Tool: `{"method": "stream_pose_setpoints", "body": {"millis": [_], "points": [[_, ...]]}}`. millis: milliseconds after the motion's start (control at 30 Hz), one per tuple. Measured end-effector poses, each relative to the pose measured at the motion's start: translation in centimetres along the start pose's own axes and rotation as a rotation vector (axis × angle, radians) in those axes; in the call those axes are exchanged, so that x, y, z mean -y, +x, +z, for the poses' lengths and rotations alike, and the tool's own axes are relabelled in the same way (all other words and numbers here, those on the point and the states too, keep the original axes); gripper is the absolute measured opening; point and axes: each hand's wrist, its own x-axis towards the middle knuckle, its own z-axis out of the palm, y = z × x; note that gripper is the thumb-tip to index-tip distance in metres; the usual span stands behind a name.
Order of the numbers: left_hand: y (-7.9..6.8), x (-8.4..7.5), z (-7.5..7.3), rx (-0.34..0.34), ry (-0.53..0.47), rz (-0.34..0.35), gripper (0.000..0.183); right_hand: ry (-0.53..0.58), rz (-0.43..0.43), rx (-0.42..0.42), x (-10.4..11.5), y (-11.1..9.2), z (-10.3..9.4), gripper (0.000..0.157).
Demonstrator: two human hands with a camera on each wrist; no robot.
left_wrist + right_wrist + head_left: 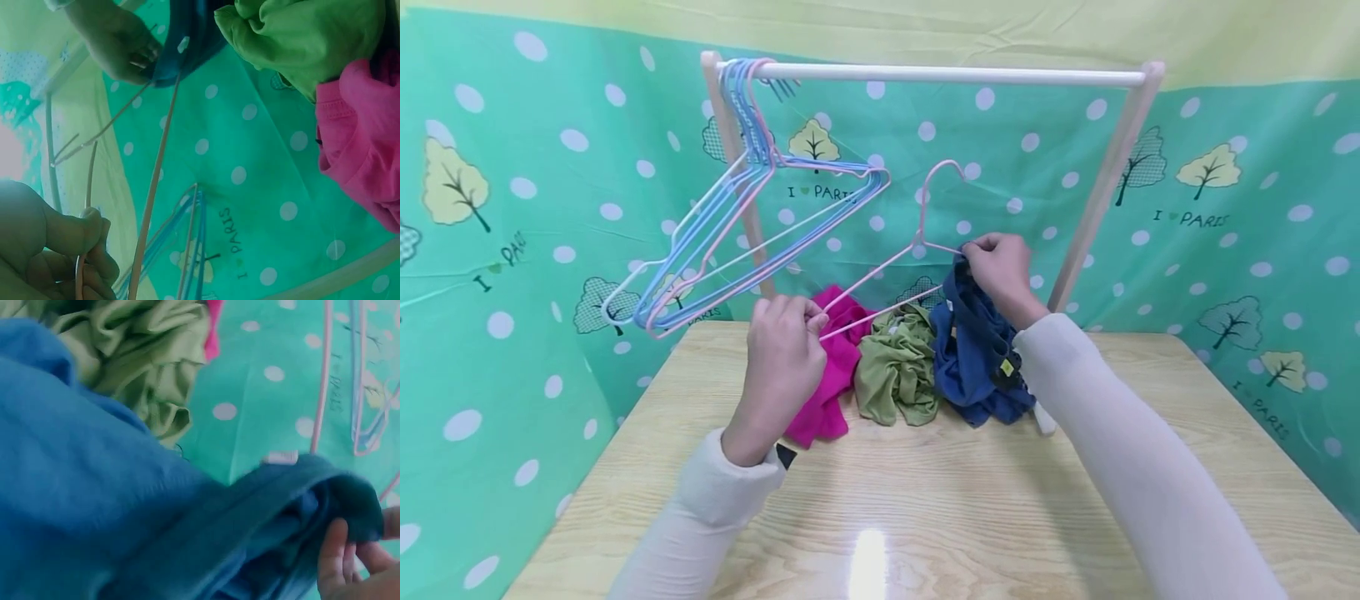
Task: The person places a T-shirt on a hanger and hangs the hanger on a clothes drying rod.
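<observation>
My left hand [784, 354] grips one end of a pink wire hanger [871, 272], and its fingers also show curled round the wire in the left wrist view. The hanger's hook points up, free of the rail. My right hand [1002, 265] pinches the edge of a dark blue garment [973, 350] at the hanger's other end. That end of the hanger runs into the garment's opening and is hidden inside it. In the right wrist view the garment's neckband [275, 506] arches up to the fingertips, and the rest hangs in folds toward the table.
A white rail [955, 75] on wooden posts spans the back. Several blue, white and pink hangers [752, 225] hang at its left end. A crumpled green garment [897, 367] and a magenta garment [823, 400] lie on the wooden table [865, 492], left of the blue one.
</observation>
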Motion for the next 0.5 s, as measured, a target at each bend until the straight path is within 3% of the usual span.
{"method": "stream_pose_setpoints", "body": {"millis": [100, 267, 367, 500], "points": [[0.2, 0.3, -0.1, -0.005, -0.001, -0.024, 0.004, -0.006, -0.031, 0.077, 0.2, 0.3, -0.5, 0.035], [0.6, 1.0, -0.5, 0.005, -0.006, -0.060, 0.004, -0.266, -0.233, 0.200, -0.4, 0.9, -1.2, 0.044], [0.7, 1.3, -0.9, 0.000, -0.015, -0.068, 0.006, -0.393, -0.378, 0.196, -0.8, 1.3, -1.2, 0.040], [0.9, 1.7, -1.2, -0.019, -0.019, -0.051, 0.006, -0.440, -0.504, 0.161, -1.2, 1.7, -1.3, 0.029]]}}
